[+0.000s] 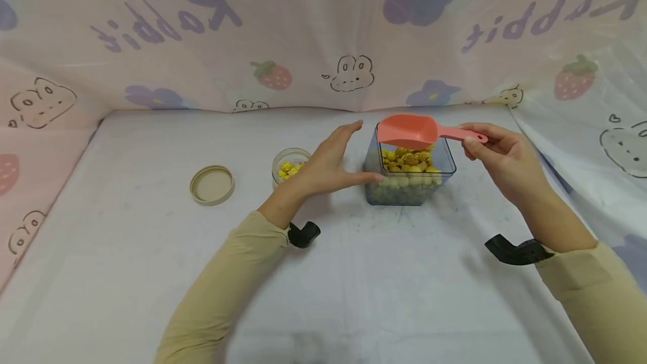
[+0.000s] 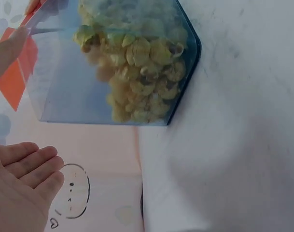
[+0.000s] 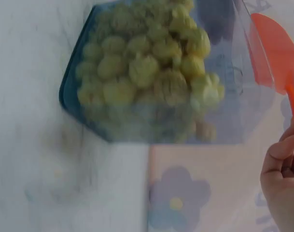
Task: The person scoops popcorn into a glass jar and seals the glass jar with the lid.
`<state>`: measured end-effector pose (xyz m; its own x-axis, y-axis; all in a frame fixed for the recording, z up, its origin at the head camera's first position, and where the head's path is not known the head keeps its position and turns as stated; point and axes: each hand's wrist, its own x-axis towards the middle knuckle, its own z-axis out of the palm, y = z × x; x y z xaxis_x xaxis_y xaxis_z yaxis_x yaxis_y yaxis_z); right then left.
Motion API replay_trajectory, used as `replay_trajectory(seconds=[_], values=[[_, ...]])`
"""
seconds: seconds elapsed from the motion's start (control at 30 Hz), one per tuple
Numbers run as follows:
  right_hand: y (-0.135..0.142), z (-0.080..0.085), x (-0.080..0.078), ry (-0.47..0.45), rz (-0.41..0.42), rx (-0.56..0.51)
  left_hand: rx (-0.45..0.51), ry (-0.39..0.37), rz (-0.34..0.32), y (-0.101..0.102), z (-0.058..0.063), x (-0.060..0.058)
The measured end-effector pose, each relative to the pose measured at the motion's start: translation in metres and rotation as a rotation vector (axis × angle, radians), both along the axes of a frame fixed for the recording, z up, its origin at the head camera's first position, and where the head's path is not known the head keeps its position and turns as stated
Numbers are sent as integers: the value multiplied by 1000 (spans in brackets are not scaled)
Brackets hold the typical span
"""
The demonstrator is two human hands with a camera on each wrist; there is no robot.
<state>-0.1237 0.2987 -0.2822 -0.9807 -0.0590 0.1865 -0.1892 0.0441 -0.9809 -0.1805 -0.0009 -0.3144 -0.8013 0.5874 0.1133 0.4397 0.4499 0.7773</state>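
- Beige sleeves up front!
- Left hand, spread wide, partly blocks the jar!
- Right hand pinches a scoop over the tub!
- Lid, further left!

The scoop looked like smooth plastic, the container on the right clear, glossy plastic, and the popcorn inside rough and knobbly. The far printed sheet had a faint sheen; the sleeves were matt, creased cloth.
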Motion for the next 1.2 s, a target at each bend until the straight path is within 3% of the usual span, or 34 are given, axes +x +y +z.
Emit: replay_trajectory(seconds=[0.07, 0.17, 0.3, 0.7, 0.93, 1.2], values=[[6, 5, 0, -12, -29, 100, -4, -19, -10, 5, -1, -1], [14, 18, -2, -33, -89, 341, -13, -43, -22, 11, -3, -3], [20, 38, -6, -34, -107, 606, -19, -53, -36, 18, -5, -4], [13, 68, -20, 148, -15, 1071, 4, -66, -39, 30, -10, -5], [4, 87, -27, 282, 67, 1216, 13, -51, -22, 30, -10, -6], [-17, 105, -35, 287, 147, 1419, 8, -55, -18, 30, -10, -6]])
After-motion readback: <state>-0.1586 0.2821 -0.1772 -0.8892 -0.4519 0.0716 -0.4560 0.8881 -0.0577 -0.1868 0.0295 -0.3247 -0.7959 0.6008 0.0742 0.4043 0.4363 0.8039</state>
